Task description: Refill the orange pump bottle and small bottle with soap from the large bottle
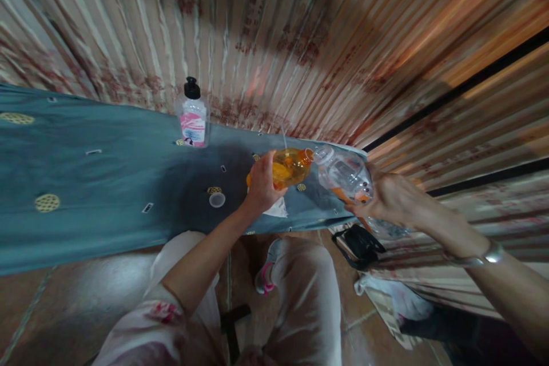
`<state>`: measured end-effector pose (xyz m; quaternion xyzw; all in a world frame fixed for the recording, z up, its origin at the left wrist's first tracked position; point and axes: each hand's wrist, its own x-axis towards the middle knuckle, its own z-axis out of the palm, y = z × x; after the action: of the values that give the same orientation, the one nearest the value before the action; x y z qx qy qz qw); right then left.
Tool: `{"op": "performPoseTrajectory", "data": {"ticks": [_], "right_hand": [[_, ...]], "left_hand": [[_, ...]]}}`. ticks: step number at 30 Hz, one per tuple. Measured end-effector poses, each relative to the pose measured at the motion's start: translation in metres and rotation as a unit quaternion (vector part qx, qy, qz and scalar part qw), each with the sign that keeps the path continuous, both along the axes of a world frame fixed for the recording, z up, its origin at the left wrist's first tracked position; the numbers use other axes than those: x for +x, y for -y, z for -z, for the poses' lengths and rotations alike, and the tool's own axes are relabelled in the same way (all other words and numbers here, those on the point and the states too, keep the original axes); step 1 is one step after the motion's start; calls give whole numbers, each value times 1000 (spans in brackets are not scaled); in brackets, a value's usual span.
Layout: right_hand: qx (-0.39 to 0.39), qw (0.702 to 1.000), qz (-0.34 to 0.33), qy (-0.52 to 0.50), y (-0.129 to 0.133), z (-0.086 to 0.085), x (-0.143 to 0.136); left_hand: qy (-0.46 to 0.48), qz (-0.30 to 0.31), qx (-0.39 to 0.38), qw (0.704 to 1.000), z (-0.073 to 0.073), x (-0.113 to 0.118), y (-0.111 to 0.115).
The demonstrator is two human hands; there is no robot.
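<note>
My left hand [262, 183] is wrapped round an amber plastic bottle [291, 167], tilted nearly flat with its uncapped neck pointing right. My right hand [386, 197] grips a clear plastic bottle [345, 174], tipped with its mouth toward the left. The two mouths meet or nearly meet above the cloth; I cannot tell whether they touch. Some orange shows at the clear bottle's lower side. A small round whitish cap or cup [217, 199] lies on the cloth, left of my left hand. Beneath the amber bottle is a white piece of paper or tissue [278, 207].
A clear pump-less bottle with a black cap and pink label [193, 117] stands at the back of the teal tablecloth [107, 166]. Pleated patterned curtains [240, 28] hang behind. A black bag [359, 245] sits low at the right, near white fabric [398, 294].
</note>
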<state>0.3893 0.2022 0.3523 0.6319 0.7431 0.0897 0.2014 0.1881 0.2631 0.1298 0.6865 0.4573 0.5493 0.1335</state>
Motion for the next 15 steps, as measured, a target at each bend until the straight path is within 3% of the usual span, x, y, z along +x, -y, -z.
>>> {"op": "performPoseTrajectory", "data": {"ticks": [15], "right_hand": [[-2, 1000, -2, -8, 0, 3, 3]], "left_hand": [[8, 8, -17, 1000, -2, -1, 1]]}}
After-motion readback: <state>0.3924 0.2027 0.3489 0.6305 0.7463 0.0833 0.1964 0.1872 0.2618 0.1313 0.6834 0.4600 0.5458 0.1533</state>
